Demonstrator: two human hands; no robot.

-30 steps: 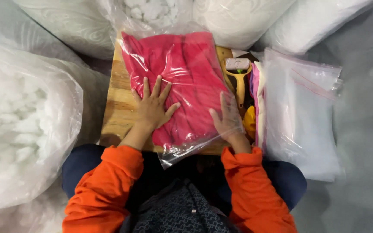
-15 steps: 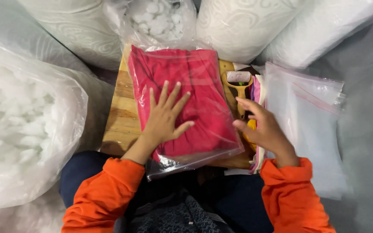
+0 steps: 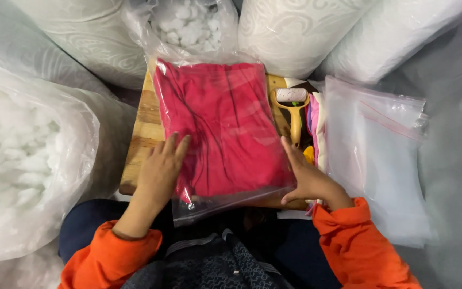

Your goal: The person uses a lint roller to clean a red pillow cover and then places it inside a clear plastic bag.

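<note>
I see my left hand and right hand, fingers released, flat at mid-frame, flanking the bagged pink garment to steady it on the table.

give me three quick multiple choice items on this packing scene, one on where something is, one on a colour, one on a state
1. Where does the lint roller lie?
A. right of the bagged garment
B. on the person's lap
C. left of the bagged garment

2. What colour is the folded garment in the clear bag?
A. blue
B. pink-red
C. green

3. How are the hands placed?
A. both lifted clear
B. one at each side of the bag
C. both on the roller

Answers: 1 A, the roller lies on the wooden board by the bag's right edge. 2 B, pink-red shows through the plastic. 3 B, left hand and right hand flank the bag.
</note>
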